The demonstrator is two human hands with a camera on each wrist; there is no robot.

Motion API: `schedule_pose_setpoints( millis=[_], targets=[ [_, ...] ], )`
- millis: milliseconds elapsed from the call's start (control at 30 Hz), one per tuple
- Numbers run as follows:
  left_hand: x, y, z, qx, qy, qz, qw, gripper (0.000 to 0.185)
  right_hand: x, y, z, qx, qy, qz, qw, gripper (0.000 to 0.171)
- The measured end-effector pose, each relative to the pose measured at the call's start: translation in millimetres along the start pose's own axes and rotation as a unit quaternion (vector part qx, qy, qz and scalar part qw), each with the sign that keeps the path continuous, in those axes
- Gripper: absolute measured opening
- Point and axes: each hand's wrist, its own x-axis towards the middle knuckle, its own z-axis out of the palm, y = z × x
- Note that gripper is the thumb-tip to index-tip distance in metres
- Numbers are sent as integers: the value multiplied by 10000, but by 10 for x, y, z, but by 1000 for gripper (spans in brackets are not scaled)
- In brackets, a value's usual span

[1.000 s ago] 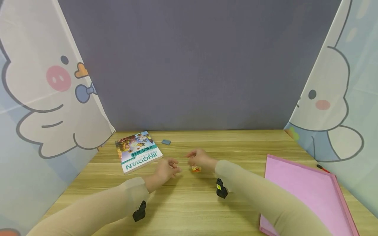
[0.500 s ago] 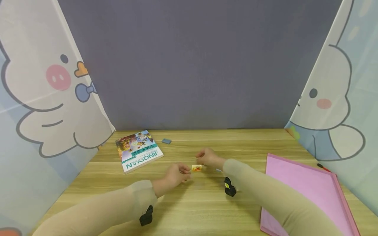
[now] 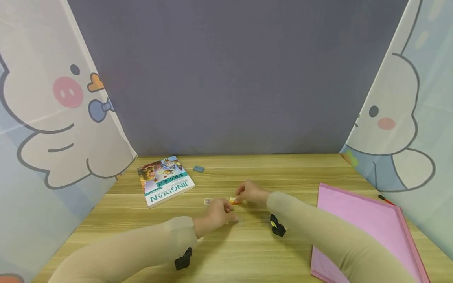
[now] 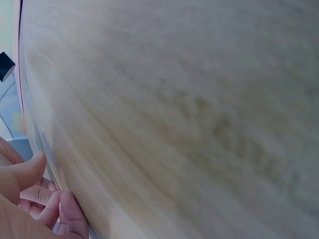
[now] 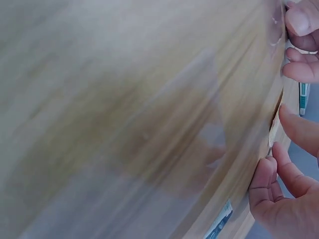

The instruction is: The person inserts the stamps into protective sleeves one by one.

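Observation:
A small orange-and-yellow packet (image 3: 233, 201) lies on the wooden table (image 3: 247, 247) between my two hands. My right hand (image 3: 240, 196) pinches its right end with thumb and finger; in the right wrist view the fingertips (image 5: 299, 127) close on a thin edge. My left hand (image 3: 226, 211) rests on the table just left of the packet, and its loosely curled fingers (image 4: 50, 199) hold nothing I can see. A tiny pale square (image 3: 208, 201) lies left of the left hand.
A colourful book (image 3: 165, 181) lies at the back left with a small blue eraser (image 3: 198, 168) beside it. A pink tray (image 3: 364, 232) fills the right side, with a red pen (image 3: 385, 199) behind it. Cartoon-printed curtains close off both sides.
My left hand has slid right and up to the packet, uncovering the tiny pale square. My right hand shifted slightly right and now touches the packet's end.

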Motion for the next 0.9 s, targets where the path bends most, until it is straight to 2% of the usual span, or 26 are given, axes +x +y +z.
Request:
schedule_pose_setpoints(
  millis=[167, 400, 700, 800, 900],
  targets=[
    [-10, 30, 15, 270, 49, 63, 9996, 24, 20, 31, 23, -123, -18, -139, 9998, 19],
    [-37, 80, 11, 348, 30, 49, 9994, 19, 31, 40, 31, -119, -48, -188, 9997, 14],
    [-64, 136, -12, 585, -43, 240, 9980, 14, 26, 33, 28, -320, -14, -184, 9993, 12],
    [-53, 131, -19, 655, -81, 300, 9974, 13, 19, 37, 20, -225, -15, -132, 9997, 12],
    [-44, 121, -45, 657, -255, 407, 9967, 13, 14, 37, 11, -21, -9, -38, 10000, 12]
  ],
)
